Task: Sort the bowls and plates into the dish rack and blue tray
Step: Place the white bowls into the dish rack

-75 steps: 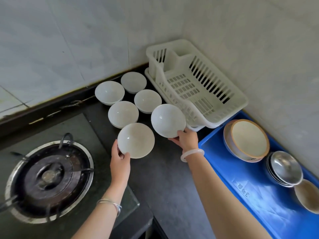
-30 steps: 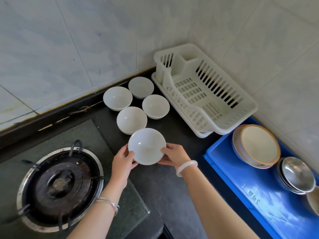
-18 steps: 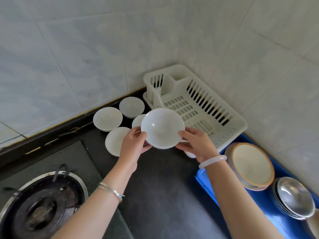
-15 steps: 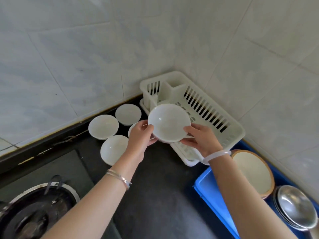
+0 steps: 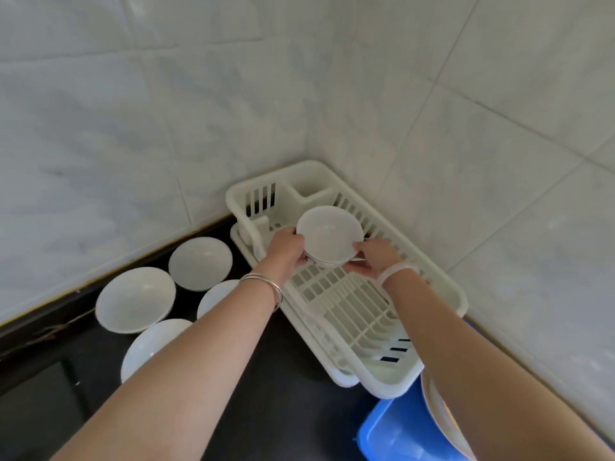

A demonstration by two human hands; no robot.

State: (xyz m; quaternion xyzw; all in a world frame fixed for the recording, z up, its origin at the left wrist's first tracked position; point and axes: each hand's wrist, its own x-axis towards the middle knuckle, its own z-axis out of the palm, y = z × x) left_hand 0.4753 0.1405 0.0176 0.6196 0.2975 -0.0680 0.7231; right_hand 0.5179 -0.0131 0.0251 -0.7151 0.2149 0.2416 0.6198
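No readable text, labels, brands, numbers anywhere in view.

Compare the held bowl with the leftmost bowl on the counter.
The left hand and right hand grip the held bowl above the dish rack; the leftmost bowl sits untouched on the counter. The held bowl nests in a second bowl; the leftmost stands alone. Both are white.

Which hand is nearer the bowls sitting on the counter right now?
Left. The left hand grips the held bowl on the side facing the counter bowls; the right hand grips its opposite side, above the dish rack, farther off.
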